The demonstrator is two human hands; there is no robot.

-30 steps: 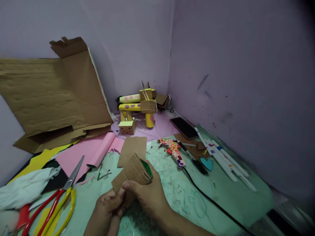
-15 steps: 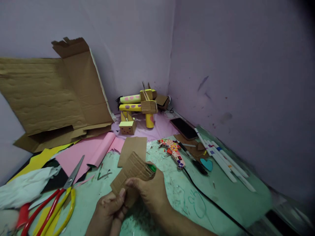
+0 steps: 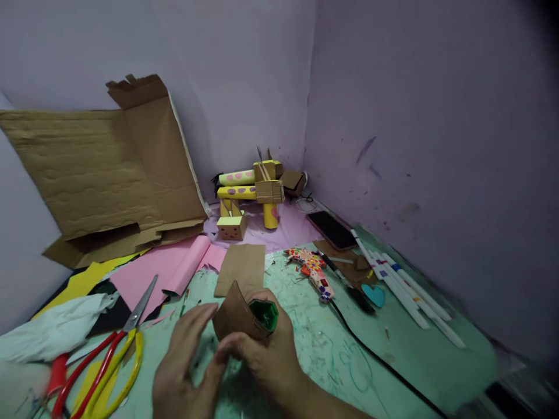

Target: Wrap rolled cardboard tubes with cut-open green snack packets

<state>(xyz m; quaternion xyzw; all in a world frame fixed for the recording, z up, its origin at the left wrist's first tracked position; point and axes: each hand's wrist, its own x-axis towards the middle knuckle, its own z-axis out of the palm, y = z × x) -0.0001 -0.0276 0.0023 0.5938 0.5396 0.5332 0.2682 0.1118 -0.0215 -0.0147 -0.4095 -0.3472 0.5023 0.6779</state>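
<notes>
In the head view, a strip of brown cardboard (image 3: 234,311) curls round a green, hollow, tube-like thing (image 3: 271,317) whose open end faces up and to the right. My right hand (image 3: 279,355) is wrapped round both, thumb across the near side of the cardboard. My left hand (image 3: 183,355) is at the cardboard's left edge, fingers stretched and thumb apart; whether its thumb touches the cardboard I cannot tell. Just beyond lies a flat cardboard rectangle (image 3: 241,267). The lower part of the held cardboard is hidden by my hands.
Scissors (image 3: 131,331) with red and yellow handles and a white cloth (image 3: 65,329) lie left. Pink sheet (image 3: 187,267) and an opened cardboard box (image 3: 109,174) are behind. Right are a patterned glue gun (image 3: 312,269) with black cord, markers (image 3: 397,291), a phone (image 3: 331,228). Yellow cardboard figures (image 3: 251,192) stand behind.
The cardboard, flatter before, is now bent round the green thing, whose open end shows more. My left hand has released the cardboard and spread its fingers. The view has shifted slightly.
</notes>
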